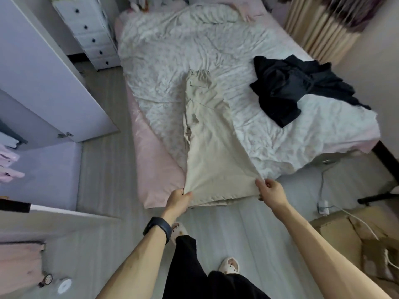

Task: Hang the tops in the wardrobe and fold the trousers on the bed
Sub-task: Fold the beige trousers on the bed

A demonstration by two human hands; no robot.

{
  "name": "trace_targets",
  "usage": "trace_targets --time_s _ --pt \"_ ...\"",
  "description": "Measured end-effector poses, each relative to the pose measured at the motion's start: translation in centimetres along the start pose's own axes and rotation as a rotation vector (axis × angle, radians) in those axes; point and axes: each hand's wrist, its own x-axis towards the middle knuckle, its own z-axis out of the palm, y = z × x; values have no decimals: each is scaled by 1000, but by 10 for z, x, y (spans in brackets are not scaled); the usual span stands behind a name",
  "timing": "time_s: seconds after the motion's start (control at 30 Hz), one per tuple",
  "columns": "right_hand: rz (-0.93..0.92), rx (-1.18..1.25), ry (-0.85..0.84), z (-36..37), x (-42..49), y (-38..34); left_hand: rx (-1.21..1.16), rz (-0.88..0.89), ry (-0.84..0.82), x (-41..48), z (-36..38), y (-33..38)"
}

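Observation:
Beige trousers [212,145] lie lengthwise on the bed [172,50], folded leg over leg, waistband far from me and hems at the near edge. My left hand [178,199] pinches the left hem corner. My right hand [271,190] pinches the right hem corner. A heap of black clothing [295,87] sits on the bed's right side. The wardrobe [38,83] stands open on the left, with pink garments [8,167] hanging inside.
A white chest of drawers [90,33] stands beside the bed's far left. A power strip with a white cable [322,207] lies on the floor at right, near cardboard boxes [349,234]. Beige curtains [319,33] hang at the back right.

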Motion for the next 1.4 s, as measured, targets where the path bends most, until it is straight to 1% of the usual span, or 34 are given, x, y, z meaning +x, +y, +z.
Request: trace_targets --time_s 0.03,0.07,0.17,0.2,0.23,0.3,0.37,0.43,0.47,0.5,0.57,0.63,0.7,0.73,0.77,0.87,0.93,1.03,1.17,1.23,1.33,1.4 --pt "-25 23 20 -8 -4 2 -12 5 30 -9 10 1" --pt "-23 -4 10 -14 -10 7 -23 1 54 -19 20 0" --pt "99 -236 -124 -14 -26 37 -55 -82 61 -36 40 -14" --pt "127 -261 -153 -15 -31 48 -54 -111 43 -43 46 -20" --pt "133 -232 -153 -18 -34 59 -51 -139 25 -52 52 -27" --pt "98 -150 -85 -19 -39 72 -52 -178 4 -65 61 -40" --pt "74 -174 -39 -18 -43 83 -74 -200 4 -73 67 -51" --pt "109 -271 -118 -18 -51 94 -83 -216 13 -76 72 -62" --pt "154 -279 -166 -19 -53 101 -78 -219 12 -77 73 -67" --pt "192 -245 -191 -22 -53 107 -76 -215 3 -78 75 -70" --pt "230 -173 -184 -29 -52 110 -84 -208 -22 -80 74 -75" --pt "193 -87 -178 -34 -48 110 -136 -199 4 -82 74 -76" --pt "167 74 -222 -40 -47 109 -209 -201 51 -83 76 -77" --pt "151 115 -230 -42 -46 110 -239 -203 60 -85 77 -77" --pt "133 124 -219 -44 -46 113 -263 -202 61 -87 79 -78" --pt "112 22 -143 -48 -47 124 -294 -196 70 -93 84 -84" --pt "145 -7 -119 -47 -45 127 -303 -190 83 -95 88 -85" --pt "218 48 -131 -43 -43 124 -309 -208 105 -93 93 -85" --pt "248 43 -106 -44 -45 124 -328 -241 118 -94 94 -84" --pt "229 55 -130 -45 -46 126 -381 -249 119 -95 91 -82" --pt "167 147 -227 -44 -50 127 -464 -245 69 -101 84 -79" --pt "143 210 -271 -45 -53 129 -400 -219 38 -104 81 -81"
